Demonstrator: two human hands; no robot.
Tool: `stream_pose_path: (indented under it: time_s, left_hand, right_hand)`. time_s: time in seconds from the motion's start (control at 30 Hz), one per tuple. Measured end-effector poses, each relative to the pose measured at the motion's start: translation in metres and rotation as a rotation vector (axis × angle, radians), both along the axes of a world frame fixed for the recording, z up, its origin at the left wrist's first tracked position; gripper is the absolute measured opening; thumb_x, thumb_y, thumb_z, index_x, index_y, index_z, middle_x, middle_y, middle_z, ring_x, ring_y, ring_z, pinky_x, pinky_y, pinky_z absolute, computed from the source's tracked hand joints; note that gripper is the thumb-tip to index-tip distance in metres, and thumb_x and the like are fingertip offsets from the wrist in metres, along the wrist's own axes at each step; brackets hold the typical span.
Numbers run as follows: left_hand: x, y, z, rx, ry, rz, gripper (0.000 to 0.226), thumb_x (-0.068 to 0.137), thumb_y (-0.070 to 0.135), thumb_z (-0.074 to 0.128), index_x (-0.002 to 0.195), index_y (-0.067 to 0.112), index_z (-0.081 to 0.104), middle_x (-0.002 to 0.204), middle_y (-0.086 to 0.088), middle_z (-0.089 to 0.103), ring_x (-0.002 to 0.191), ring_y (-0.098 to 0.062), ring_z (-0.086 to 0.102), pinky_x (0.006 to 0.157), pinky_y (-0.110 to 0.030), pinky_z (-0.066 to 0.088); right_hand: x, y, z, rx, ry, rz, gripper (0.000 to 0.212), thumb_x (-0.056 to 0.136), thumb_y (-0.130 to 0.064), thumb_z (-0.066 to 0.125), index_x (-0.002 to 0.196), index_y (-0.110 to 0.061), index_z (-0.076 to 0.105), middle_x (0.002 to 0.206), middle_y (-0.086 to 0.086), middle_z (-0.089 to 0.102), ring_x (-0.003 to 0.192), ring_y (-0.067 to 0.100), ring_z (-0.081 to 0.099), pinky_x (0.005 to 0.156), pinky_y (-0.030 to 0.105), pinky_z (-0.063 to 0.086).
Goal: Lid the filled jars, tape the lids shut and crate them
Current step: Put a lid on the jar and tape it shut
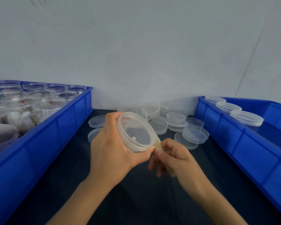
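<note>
While left hand (110, 148) grips the lidded jar (135, 132) mid-frame and right hand (172, 155) pinches tape (157, 144), I fear tape wrinkling.

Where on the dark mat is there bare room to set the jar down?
Free: the dark mat near the person, between the left crate and right crate, beneath the hands. Crowded: the far strip by the wall, covered with loose lids.

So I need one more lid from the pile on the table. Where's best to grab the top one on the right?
Pinch that lid by its rim, from above on the near side: it lies flat atop another, edge exposed.
</note>
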State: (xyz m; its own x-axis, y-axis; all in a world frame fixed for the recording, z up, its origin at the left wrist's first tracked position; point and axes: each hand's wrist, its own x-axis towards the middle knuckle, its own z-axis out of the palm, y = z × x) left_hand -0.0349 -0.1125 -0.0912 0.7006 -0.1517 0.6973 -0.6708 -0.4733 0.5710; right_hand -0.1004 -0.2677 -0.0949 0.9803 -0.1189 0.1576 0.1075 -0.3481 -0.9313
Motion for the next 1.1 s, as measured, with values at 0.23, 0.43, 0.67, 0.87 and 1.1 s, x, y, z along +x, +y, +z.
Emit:
stream_pose_path:
  time_s: [0.23, 0.43, 0.67, 0.87, 1.1]
  left_hand:
    - [-0.006, 0.0, 0.002, -0.004, -0.054, 0.022, 0.094, 0.045, 0.067, 0.075, 0.12, 0.019, 0.046, 0.106, 0.013, 0.057, 0.092, -0.009, 0.059, 0.072, -0.033, 0.054]
    - [-0.007, -0.003, 0.002, 0.019, -0.115, 0.008, 0.09, 0.051, 0.067, 0.076, 0.12, 0.017, 0.047, 0.107, 0.011, 0.059, 0.092, -0.007, 0.06, 0.071, -0.021, 0.051]
    - [-0.009, -0.005, 0.005, 0.09, -0.216, 0.057, 0.091, 0.049, 0.058, 0.084, 0.119, 0.012, 0.049, 0.104, 0.006, 0.063, 0.087, -0.006, 0.058, 0.071, -0.004, 0.038]
    - [-0.013, -0.01, 0.007, 0.123, -0.285, 0.148, 0.088, 0.051, 0.055, 0.081, 0.118, 0.005, 0.053, 0.105, -0.001, 0.065, 0.088, -0.018, 0.065, 0.069, -0.024, 0.047]
    - [-0.015, -0.011, 0.008, 0.192, -0.282, 0.15, 0.084, 0.053, 0.052, 0.077, 0.118, 0.002, 0.056, 0.105, -0.005, 0.066, 0.09, -0.022, 0.067, 0.073, -0.025, 0.045]
  right_hand:
    - [-0.004, 0.008, -0.001, -0.19, -0.02, -0.063, 0.036, 0.096, -0.041, 0.043, 0.09, -0.007, 0.054, 0.063, -0.007, 0.046, 0.063, 0.013, 0.04, 0.062, 0.042, 0.038]
    - [-0.004, 0.01, 0.001, -0.226, -0.031, -0.206, 0.029, 0.094, -0.038, 0.044, 0.081, -0.013, 0.055, 0.065, 0.005, 0.052, 0.06, 0.012, 0.042, 0.064, 0.048, 0.044]
    - [0.001, 0.012, 0.0, -0.25, -0.013, -0.362, 0.021, 0.091, -0.03, 0.05, 0.075, -0.017, 0.058, 0.062, 0.002, 0.055, 0.06, 0.014, 0.048, 0.06, 0.037, 0.041]
    - [0.005, 0.01, -0.002, -0.27, 0.007, -0.429, 0.021, 0.09, -0.028, 0.051, 0.073, -0.016, 0.055, 0.057, -0.003, 0.051, 0.054, 0.012, 0.044, 0.055, 0.033, 0.038]
    - [0.007, 0.008, -0.002, -0.29, 0.028, -0.456, 0.022, 0.089, -0.028, 0.052, 0.075, -0.011, 0.054, 0.059, -0.003, 0.048, 0.057, 0.014, 0.042, 0.057, 0.034, 0.037]
